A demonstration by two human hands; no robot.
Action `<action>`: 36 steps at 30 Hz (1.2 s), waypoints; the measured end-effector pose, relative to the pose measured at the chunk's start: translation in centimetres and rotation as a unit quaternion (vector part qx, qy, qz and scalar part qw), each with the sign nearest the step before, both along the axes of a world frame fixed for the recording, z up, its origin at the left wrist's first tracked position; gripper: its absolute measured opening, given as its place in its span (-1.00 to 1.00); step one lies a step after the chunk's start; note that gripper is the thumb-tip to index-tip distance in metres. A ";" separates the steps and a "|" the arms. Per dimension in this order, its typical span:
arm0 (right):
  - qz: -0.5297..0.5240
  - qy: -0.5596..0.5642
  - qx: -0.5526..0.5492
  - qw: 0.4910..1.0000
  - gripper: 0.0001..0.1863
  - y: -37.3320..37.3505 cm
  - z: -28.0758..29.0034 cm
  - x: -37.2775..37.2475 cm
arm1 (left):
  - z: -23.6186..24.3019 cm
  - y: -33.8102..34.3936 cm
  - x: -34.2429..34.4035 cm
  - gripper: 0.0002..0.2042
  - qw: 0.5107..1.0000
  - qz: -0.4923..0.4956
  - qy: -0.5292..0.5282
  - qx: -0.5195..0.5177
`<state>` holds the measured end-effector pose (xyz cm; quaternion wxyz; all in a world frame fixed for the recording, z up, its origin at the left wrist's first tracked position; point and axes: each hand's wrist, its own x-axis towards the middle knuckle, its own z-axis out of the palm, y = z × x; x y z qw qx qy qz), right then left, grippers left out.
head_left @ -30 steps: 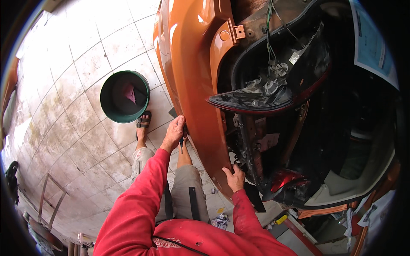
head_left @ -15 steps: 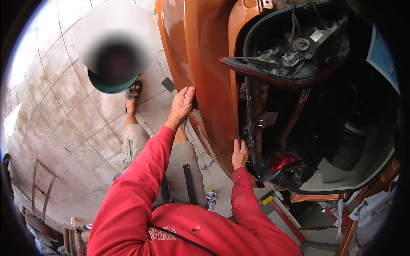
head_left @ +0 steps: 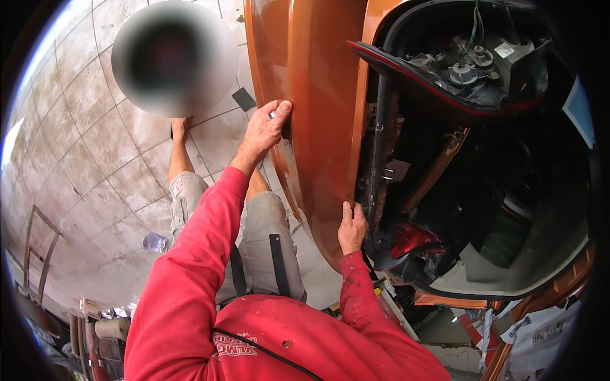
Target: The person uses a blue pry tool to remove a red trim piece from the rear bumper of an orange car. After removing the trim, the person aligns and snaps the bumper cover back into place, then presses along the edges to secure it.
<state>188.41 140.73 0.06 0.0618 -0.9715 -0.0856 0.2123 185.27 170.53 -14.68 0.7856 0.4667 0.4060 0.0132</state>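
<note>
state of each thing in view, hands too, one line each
Left hand, closed around a small blue-ended object
Right hand, at the panel's edge, grip unclear
Orange panel, touched by both hands
Upper lamp, back exposed, wires running in
Lower red lamp, mounting unclear
Dark flat rectangle, lying on floor
Tiled floor, stained

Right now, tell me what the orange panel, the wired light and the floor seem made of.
Orange panel: glossy paint, judging by the reflections; plastic or metal underneath, I can't tell. Wired light: probably plastic, with a dull dark back and shiny red edge. Floor: likely ceramic tile, pale and stained, gridded by thin joints.
</note>
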 end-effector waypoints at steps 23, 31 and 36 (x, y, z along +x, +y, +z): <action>-0.012 -0.017 0.004 1.000 -0.66 0.2 2.1 0.2 | -0.6 -1.2 0.9 -0.38 0.997 0.005 -0.003 -0.074; -0.217 -0.032 0.168 0.961 -0.69 -1.6 5.7 -6.4 | -2.5 -1.4 0.8 -0.41 0.987 0.039 -0.049 -0.149; -0.116 -0.226 0.022 0.967 -0.71 -5.8 6.2 -7.1 | -2.0 -1.4 1.0 -0.31 0.979 0.047 -0.089 -0.176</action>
